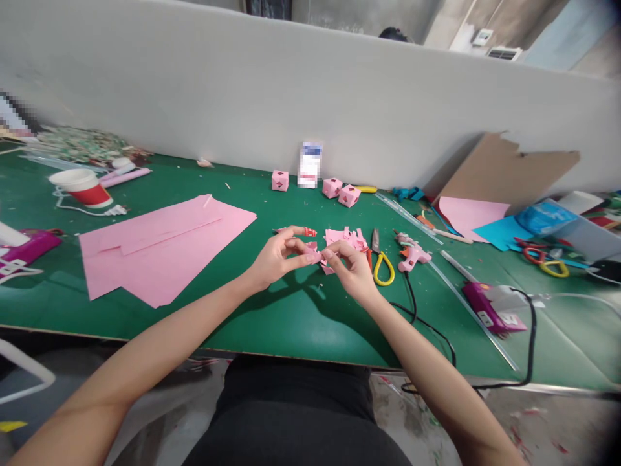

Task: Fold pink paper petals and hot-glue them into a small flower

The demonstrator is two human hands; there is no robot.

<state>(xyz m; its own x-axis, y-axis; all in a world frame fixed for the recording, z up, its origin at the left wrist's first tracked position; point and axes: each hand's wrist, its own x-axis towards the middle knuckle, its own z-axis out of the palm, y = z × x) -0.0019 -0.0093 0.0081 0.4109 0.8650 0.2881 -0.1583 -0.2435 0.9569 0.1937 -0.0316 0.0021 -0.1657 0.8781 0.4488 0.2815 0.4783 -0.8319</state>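
A small folded piece of pink paper (315, 256) is pinched between my two hands above the green table. My left hand (280, 257) grips its left side with thumb and fingers; red tape or wrapping shows on one fingertip. On the right side, my right hand (350, 268) holds it between thumb and index finger. Just behind my right hand lies a heap of cut pink strips (345, 237). Scissors with yellow handles (384, 268) lie right beside that hand. Three pink paper cubes, one (280, 181) apart from a touching pair (332, 188), stand near the back wall.
Large pink sheets (165, 252) cover the left of the table, near a red and white cup (82, 188). To the right are a pink glue gun (413, 254) with black cord, a clear ruler strip (470, 309), a magenta power block (490, 307) and cardboard (504, 168).
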